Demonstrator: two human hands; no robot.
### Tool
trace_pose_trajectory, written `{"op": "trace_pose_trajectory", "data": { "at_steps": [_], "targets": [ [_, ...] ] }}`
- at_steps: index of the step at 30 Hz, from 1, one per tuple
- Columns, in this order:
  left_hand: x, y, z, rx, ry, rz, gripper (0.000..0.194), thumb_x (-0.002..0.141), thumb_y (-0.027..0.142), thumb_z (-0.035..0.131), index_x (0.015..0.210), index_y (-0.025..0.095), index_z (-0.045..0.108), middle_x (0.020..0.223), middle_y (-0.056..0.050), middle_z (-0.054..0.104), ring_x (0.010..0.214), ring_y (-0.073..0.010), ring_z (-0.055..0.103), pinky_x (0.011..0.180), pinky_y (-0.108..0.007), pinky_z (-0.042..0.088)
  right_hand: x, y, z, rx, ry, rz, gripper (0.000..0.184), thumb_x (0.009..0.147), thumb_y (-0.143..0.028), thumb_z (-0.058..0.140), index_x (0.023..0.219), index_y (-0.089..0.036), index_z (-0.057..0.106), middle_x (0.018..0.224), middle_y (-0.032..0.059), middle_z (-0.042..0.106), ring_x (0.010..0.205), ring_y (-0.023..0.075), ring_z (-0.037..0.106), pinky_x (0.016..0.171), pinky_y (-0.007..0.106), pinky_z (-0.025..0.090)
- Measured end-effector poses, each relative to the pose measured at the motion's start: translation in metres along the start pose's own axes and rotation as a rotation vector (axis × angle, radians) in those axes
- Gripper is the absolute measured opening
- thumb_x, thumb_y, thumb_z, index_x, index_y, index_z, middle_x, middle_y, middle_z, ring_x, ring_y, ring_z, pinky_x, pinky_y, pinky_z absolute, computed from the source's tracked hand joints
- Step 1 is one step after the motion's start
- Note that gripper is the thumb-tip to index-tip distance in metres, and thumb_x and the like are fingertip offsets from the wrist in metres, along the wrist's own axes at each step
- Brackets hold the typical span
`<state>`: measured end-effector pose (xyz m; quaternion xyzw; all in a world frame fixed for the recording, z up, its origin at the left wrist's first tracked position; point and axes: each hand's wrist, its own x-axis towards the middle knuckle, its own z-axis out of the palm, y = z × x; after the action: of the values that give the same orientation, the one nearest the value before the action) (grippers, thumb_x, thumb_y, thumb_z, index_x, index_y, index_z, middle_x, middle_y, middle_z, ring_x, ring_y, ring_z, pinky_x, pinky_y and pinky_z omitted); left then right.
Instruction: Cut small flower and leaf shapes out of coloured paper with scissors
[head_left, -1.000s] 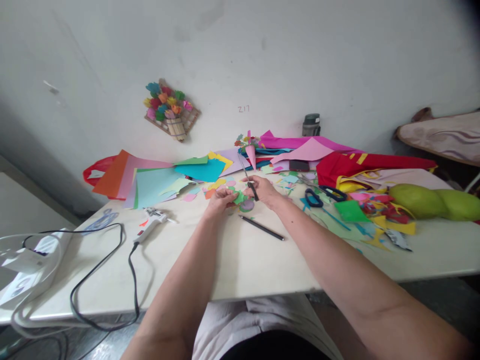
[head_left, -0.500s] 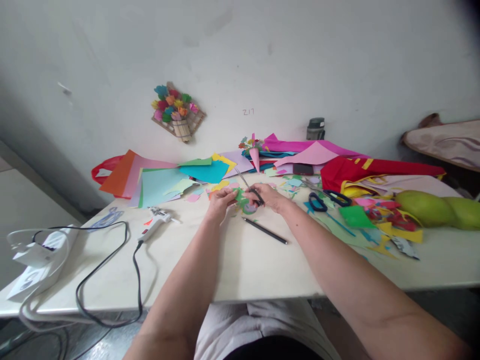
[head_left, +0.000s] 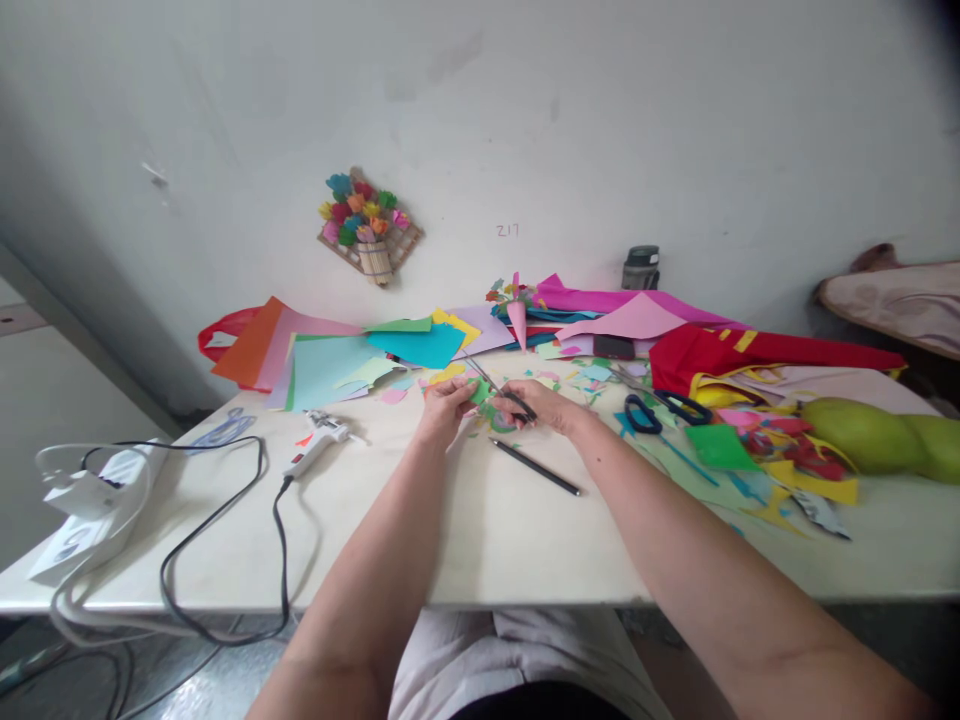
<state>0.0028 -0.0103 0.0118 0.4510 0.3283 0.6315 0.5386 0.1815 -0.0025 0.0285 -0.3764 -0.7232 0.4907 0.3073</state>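
Between the fingertips of my left hand [head_left: 448, 408] is a small piece of green paper [head_left: 480, 391]. My right hand [head_left: 541, 408] is wrapped round the dark handles of a pair of scissors [head_left: 516, 402]. Their blades are slightly apart and point up and left, just beside the green paper. Coloured paper scraps [head_left: 394, 393] lie on the table around and beneath both hands. Nearer my body, a black pencil [head_left: 535, 467] rests at a slant below my right hand.
To the left are a glue gun [head_left: 319, 445] with a looping cord and a power strip [head_left: 90, 520]. Paper sheets [head_left: 330, 362] lie along the back, near a pink paper cone [head_left: 517, 325]. Another pair of scissors [head_left: 643, 414] and green fruit [head_left: 847, 435] sit to the right.
The camera view has shifted slightly, so the scene sits a little further right. My right hand has turned the scissors a little beside the green paper. Both hands keep their hold.
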Motion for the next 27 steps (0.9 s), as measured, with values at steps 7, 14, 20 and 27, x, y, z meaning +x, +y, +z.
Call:
{"op": "trace_pose_trajectory", "data": {
  "at_steps": [7,14,20,27],
  "targets": [
    [0.003,-0.005,-0.004,-0.025,-0.008,-0.006,0.029,0.054,0.026,0.085,0.055,0.013,0.059,0.063,0.0,0.06,0.059,-0.0093,0.057,0.061,-0.023,0.048,0.0,0.001,0.002,-0.024,-0.001,0.023,0.026,0.078,-0.039,0.066,0.074,-0.016,0.055,0.058,-0.001,0.059,0.043,0.0076,0.049,0.037,0.02,0.03],
    [0.007,-0.01,-0.009,-0.052,-0.018,0.008,0.031,0.053,0.025,0.085,0.053,0.013,0.056,0.063,0.0,0.059,0.06,-0.0103,0.058,0.06,-0.023,0.049,-0.001,0.002,0.001,-0.05,-0.029,0.021,0.026,0.078,-0.039,0.065,0.075,-0.016,0.054,0.058,-0.0025,0.057,0.044,0.0068,0.048,0.038,0.019,0.031],
    [0.007,-0.01,-0.009,-0.053,-0.011,-0.002,0.03,0.052,0.024,0.085,0.053,0.013,0.057,0.064,-0.001,0.061,0.06,-0.0104,0.057,0.059,-0.023,0.049,0.0,0.004,0.001,-0.044,-0.028,0.019,0.026,0.076,-0.04,0.066,0.074,-0.016,0.054,0.057,-0.0031,0.057,0.043,0.0067,0.048,0.039,0.019,0.031],
    [0.006,-0.009,-0.007,-0.06,0.023,-0.005,0.029,0.05,0.022,0.085,0.054,0.013,0.058,0.061,0.0,0.058,0.06,-0.0102,0.057,0.058,-0.023,0.047,0.001,0.005,0.002,-0.016,-0.011,0.026,0.025,0.074,-0.038,0.067,0.073,-0.017,0.055,0.054,-0.0036,0.055,0.041,0.0072,0.046,0.037,0.02,0.028]
  ]
}}
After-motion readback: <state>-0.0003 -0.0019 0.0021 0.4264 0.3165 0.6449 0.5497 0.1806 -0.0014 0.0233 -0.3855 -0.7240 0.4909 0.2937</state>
